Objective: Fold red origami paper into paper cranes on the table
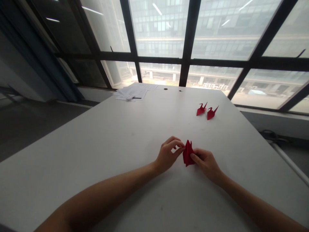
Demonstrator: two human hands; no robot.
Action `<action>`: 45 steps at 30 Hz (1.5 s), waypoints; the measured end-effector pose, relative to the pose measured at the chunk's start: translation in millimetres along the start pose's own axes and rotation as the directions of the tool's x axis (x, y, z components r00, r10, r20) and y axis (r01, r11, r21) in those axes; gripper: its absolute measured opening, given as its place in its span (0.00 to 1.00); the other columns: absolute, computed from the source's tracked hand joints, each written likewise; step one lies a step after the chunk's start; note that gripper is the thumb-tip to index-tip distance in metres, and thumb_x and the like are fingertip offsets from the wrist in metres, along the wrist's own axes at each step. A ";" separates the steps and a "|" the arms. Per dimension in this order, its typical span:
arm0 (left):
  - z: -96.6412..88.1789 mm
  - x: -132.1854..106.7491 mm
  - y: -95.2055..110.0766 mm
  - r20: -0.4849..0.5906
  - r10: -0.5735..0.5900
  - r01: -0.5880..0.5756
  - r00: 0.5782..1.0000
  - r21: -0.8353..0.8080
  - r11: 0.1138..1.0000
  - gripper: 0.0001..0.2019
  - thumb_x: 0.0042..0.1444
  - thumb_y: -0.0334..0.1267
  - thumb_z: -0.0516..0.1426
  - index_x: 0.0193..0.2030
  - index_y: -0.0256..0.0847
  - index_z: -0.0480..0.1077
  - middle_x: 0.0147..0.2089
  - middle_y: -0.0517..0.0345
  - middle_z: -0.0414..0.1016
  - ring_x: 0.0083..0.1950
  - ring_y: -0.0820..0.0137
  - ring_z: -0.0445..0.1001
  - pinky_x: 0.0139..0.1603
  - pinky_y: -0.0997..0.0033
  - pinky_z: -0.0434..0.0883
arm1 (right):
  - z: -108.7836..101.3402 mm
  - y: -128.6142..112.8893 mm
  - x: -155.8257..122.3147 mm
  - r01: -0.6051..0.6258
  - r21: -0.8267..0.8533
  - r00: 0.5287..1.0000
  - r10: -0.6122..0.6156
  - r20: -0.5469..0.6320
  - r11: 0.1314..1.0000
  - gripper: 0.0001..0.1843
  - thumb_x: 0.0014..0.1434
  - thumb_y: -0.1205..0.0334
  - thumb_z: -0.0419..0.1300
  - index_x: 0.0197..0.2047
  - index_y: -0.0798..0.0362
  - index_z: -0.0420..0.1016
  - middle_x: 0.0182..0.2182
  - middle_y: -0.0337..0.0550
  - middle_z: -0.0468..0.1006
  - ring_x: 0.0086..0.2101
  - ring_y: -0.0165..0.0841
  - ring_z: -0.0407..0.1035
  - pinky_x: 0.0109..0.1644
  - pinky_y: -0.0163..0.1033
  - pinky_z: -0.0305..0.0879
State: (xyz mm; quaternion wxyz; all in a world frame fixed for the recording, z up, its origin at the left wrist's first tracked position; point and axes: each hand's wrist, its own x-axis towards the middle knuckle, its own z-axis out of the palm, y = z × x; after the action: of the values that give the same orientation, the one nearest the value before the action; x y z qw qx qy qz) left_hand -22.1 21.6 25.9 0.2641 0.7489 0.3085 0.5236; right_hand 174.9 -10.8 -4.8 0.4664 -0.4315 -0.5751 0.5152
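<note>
A partly folded red origami paper (187, 154) is held upright between my two hands, just above the white table (116, 151). My right hand (207, 162) grips its right side, thumb in front and fingers behind. At its upper left edge, my left hand (170, 150) pinches the paper between thumb and fingertip. Two pointed tips rise from the top of the folded paper. Farther back on the right stand two finished red paper cranes (201, 110), (211, 113), side by side.
White paper sheets (135, 91) lie in a loose pile at the table's far left, with a dark thin object (136, 98) on them. A round dark grommet (165, 89) sits near the far edge. Large windows rise behind; cables (272, 135) lie beyond the right edge.
</note>
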 end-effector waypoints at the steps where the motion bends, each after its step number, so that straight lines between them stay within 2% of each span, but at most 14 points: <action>1: -0.1 0.0 0.1 0.004 -0.002 0.002 1.000 0.011 1.000 0.02 0.59 0.32 0.62 0.36 0.39 0.73 0.38 0.55 0.73 0.38 0.72 0.72 0.36 0.73 0.71 | 0.0 0.2 -0.1 0.005 -0.013 1.000 -0.005 -0.003 1.000 0.16 0.59 0.50 0.64 0.39 0.57 0.79 0.31 0.45 0.80 0.32 0.35 0.72 0.37 0.41 0.71; 11: 2.4 -2.8 -2.4 0.089 -0.022 0.019 0.996 0.031 0.999 0.02 0.60 0.30 0.58 0.38 0.40 0.69 0.39 0.56 0.72 0.40 0.70 0.70 0.38 0.71 0.70 | 0.4 -2.2 0.1 -0.010 -0.078 1.000 0.011 0.014 0.997 0.20 0.59 0.45 0.62 0.35 0.56 0.77 0.29 0.44 0.78 0.31 0.37 0.71 0.37 0.41 0.70; 19: 1.5 -2.5 -3.8 0.067 0.015 -0.016 0.998 0.022 1.000 0.03 0.59 0.29 0.59 0.37 0.40 0.70 0.38 0.55 0.74 0.40 0.70 0.71 0.41 0.70 0.70 | -0.1 -1.7 0.5 -0.013 -0.070 0.999 0.016 0.036 0.997 0.19 0.59 0.46 0.63 0.35 0.57 0.77 0.29 0.45 0.78 0.31 0.36 0.71 0.37 0.41 0.70; 27: 0.6 -1.6 -5.9 0.052 0.075 -0.078 0.996 0.055 0.995 0.02 0.61 0.34 0.60 0.39 0.41 0.75 0.37 0.54 0.75 0.41 0.68 0.73 0.44 0.66 0.72 | 0.2 -2.9 1.2 -0.008 -0.063 0.999 0.010 0.041 0.998 0.20 0.58 0.45 0.63 0.36 0.57 0.78 0.29 0.44 0.78 0.30 0.35 0.70 0.35 0.39 0.69; 34: 0.5 -1.6 -3.0 0.043 0.064 -0.069 0.997 0.113 0.991 0.02 0.61 0.32 0.59 0.37 0.41 0.73 0.37 0.54 0.75 0.42 0.67 0.72 0.45 0.65 0.71 | -0.3 -3.3 1.2 -0.006 -0.089 0.999 0.010 0.036 0.996 0.20 0.59 0.45 0.62 0.37 0.57 0.78 0.30 0.45 0.78 0.31 0.35 0.70 0.36 0.40 0.69; 45: 3.5 -4.5 -1.3 0.053 -0.001 -0.004 0.999 0.079 0.997 0.06 0.55 0.26 0.58 0.35 0.41 0.68 0.37 0.56 0.73 0.41 0.67 0.71 0.44 0.67 0.70 | -1.9 -0.7 1.7 -0.005 -0.088 0.999 0.009 0.049 0.996 0.19 0.59 0.46 0.63 0.38 0.56 0.79 0.32 0.45 0.80 0.32 0.37 0.72 0.37 0.40 0.70</action>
State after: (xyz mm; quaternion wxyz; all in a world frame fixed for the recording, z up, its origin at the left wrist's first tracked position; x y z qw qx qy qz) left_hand -20.2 18.8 21.1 0.2420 0.7726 0.3214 0.4911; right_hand 176.4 -8.9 -3.8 0.4310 -0.4409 -0.6069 0.5016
